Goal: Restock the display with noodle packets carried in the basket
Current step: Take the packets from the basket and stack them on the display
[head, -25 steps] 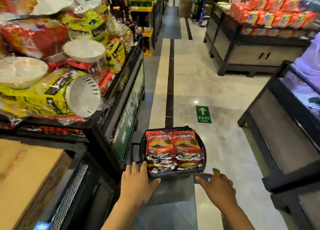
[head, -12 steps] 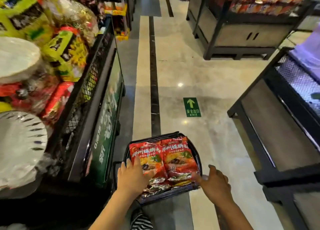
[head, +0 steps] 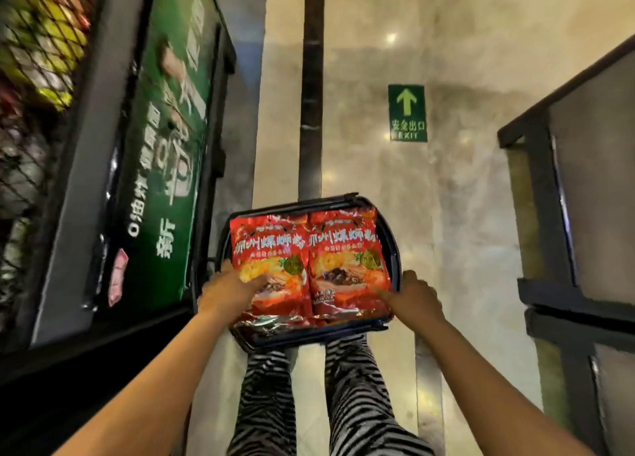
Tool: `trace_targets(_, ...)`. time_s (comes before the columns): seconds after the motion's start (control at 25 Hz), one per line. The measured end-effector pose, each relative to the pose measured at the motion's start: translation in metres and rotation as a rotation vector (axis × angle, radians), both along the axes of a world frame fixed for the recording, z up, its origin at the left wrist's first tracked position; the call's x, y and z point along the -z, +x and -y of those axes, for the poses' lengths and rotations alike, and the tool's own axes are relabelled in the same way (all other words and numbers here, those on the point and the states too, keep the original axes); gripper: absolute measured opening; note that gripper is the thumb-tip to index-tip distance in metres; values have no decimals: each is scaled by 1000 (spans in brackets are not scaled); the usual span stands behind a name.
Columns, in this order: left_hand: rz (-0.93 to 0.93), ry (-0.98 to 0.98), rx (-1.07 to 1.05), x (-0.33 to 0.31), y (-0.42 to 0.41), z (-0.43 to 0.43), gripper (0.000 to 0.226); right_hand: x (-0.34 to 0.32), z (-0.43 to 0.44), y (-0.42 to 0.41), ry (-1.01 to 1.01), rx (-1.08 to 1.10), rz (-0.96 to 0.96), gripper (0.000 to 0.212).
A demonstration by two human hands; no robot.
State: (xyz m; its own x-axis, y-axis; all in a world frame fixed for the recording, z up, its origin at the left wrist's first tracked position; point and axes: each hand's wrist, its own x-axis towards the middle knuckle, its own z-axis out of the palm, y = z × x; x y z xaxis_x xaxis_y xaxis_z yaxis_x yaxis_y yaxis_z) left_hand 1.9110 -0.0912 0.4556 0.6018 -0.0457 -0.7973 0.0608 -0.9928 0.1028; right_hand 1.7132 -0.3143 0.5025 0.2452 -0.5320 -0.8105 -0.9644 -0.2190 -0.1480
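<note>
A dark basket (head: 396,249) stands on the floor (head: 464,197) beside the green-panelled display (head: 165,153). Two red noodle packets lie side by side on top of its load. The left hand (head: 230,289) rests at the basket's near left corner, its fingers laid fairly straight across the left packet (head: 271,246). The right hand (head: 417,294) is at the near right corner, touching the edge of the right packet (head: 347,249); whether it pinches the packet cannot be told. Silver packets (head: 271,323) show beneath, along the near edge.
</note>
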Motion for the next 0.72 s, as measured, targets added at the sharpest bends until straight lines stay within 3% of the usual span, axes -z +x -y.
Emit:
trace_targets(0.2,-22,53,-193,75,3,7,108,89,34,30,80,53,-21,84)
trace_targets(0.4,3,28,-379,144,19,7,119,167,49,43,82,169,-10,87)
trace_targets(0.72,76,-44,-544,195,35,1,125,228,40,48,14,346,61,94)
